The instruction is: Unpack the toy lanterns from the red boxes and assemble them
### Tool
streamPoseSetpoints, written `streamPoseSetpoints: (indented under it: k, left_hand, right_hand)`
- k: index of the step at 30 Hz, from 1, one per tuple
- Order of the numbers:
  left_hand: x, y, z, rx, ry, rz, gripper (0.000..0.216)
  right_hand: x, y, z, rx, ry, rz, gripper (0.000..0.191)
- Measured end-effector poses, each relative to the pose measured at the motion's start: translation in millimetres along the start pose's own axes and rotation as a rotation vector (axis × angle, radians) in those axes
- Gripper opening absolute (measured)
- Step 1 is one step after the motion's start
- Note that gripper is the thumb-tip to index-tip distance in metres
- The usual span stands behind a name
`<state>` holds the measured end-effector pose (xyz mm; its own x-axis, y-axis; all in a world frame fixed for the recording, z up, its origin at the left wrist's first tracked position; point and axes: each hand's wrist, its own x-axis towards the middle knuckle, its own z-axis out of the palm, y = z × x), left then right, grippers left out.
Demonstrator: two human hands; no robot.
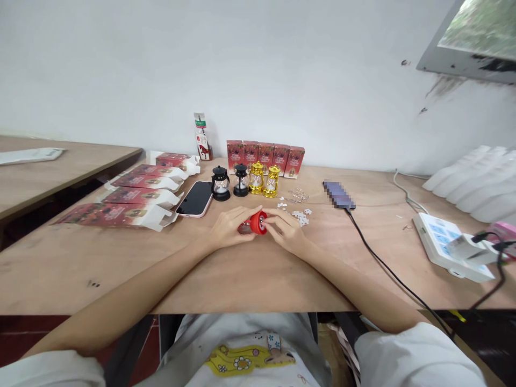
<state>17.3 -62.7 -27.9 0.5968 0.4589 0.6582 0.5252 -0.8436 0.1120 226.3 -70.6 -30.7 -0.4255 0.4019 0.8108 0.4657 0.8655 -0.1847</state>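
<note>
My left hand (230, 228) is wrapped round a small red lantern (257, 222), which lies tilted on its side with its round base turned toward the right. My right hand (287, 228) has its fingers closed at that base, with thumb and fingertips against it. Whether a small part sits between those fingertips is too small to tell. Just behind stand two black lanterns (220, 184) and two gold lanterns (271, 181), all upright. Small white paper pieces (301, 216) and thin metal wire pieces (297, 195) lie scattered beyond my right hand.
Several red printed boxes (258, 155) stand against the wall. More boxes with open flaps (116, 214) lie at left, beside a phone (196, 199). A bottle (203, 141) stands behind. At right are another phone (338, 194) on a black cable and a white power strip (447, 244).
</note>
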Motion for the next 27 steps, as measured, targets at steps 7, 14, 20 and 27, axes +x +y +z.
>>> streamPoseSetpoints:
  k: [7, 14, 20, 27]
  left_hand:
    - [2.5, 1.8, -2.0, -0.055, 0.024, -0.077, 0.059]
    - [3.1, -0.6, 0.6, -0.090, 0.093, -0.203, 0.058]
    - [4.2, -3.7, 1.0, -0.032, 0.118, -0.304, 0.057]
    - [2.2, -5.1, 0.9, 0.019, 0.116, -0.319, 0.057]
  right_hand:
    - [2.5, -1.2, -1.7, 0.063, 0.020, 0.049, 0.008]
    - [1.4, 0.6, 12.0, 0.400, 0.132, 0.549, 0.009]
    - [-6.7, 4.2, 21.8, 0.367, 0.092, 0.686, 0.008]
    - [-6.5, -1.3, 20.7, 0.302, -0.041, 0.655, 0.012]
